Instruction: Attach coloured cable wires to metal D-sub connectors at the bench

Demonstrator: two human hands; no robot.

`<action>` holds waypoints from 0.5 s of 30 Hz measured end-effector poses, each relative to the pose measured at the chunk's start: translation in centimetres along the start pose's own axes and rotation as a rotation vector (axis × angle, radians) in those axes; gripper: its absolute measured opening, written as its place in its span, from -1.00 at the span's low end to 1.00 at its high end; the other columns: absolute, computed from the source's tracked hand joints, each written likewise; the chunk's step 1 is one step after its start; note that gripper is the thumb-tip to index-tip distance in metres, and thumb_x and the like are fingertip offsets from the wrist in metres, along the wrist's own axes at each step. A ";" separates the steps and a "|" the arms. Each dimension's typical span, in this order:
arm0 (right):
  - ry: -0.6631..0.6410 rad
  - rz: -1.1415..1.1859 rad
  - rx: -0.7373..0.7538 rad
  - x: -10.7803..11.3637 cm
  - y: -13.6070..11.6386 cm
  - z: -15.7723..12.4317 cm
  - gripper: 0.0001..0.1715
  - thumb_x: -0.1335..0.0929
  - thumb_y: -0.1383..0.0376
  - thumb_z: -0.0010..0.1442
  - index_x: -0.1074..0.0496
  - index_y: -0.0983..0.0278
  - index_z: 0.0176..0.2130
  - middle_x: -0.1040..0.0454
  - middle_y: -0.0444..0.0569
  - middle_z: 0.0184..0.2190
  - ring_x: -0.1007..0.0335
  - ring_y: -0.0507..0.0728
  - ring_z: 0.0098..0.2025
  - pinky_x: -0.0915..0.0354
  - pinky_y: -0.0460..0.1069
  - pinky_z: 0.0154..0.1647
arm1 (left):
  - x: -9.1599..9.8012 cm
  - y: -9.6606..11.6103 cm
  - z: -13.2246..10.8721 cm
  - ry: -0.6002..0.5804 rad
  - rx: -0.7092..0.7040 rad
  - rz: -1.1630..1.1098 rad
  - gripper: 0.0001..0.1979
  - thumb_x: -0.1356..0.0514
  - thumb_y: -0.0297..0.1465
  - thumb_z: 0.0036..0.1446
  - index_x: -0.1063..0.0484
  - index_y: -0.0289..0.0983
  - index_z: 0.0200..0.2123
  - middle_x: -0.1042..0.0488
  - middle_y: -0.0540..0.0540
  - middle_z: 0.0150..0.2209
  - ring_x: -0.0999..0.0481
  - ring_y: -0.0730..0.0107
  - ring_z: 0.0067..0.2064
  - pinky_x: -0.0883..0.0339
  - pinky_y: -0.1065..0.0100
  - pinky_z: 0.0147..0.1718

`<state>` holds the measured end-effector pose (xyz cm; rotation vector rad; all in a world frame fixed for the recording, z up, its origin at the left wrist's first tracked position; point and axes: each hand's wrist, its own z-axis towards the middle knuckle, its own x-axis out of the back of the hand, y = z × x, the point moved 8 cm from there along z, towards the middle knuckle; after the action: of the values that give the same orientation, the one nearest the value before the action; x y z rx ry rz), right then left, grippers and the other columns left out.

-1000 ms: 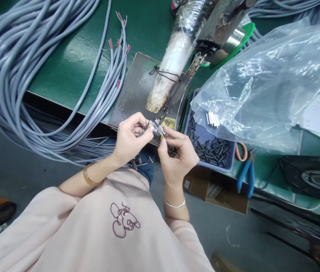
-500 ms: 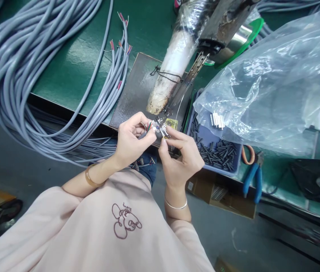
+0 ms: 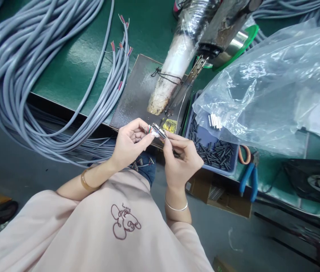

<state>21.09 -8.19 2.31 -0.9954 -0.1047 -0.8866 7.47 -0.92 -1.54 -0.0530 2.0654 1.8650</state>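
Left hand pinched around colored wire ends, fingers closed tight on them just off the edge of the green surface. Wire ends meeting the small metal connector, gripped from the other side between thumb and forefinger of the right hand. Connector now tilted flatter and lower than half a second ago; right thumb slid up closer beneath it. Farther right, blue tray of black sleeves, unmoved.
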 end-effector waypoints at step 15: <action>-0.024 -0.093 0.177 -0.3 -1.6 0.8 -0.83 -0.45 0.46 0.21 -0.44 0.21 -0.32 -0.68 -0.08 -0.20 -0.67 0.09 -0.16 -0.56 -0.01 -0.15 | 0.0 1.3 0.1 0.100 -0.185 0.258 -0.89 -0.24 -0.48 -0.01 -0.37 -0.27 -0.53 -0.36 0.07 -0.54 -0.24 0.61 -0.54 -0.12 0.52 -0.58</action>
<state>19.99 -7.79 3.74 -0.8410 -0.2475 -0.9340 7.16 -0.69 -0.29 0.0795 2.0387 2.2471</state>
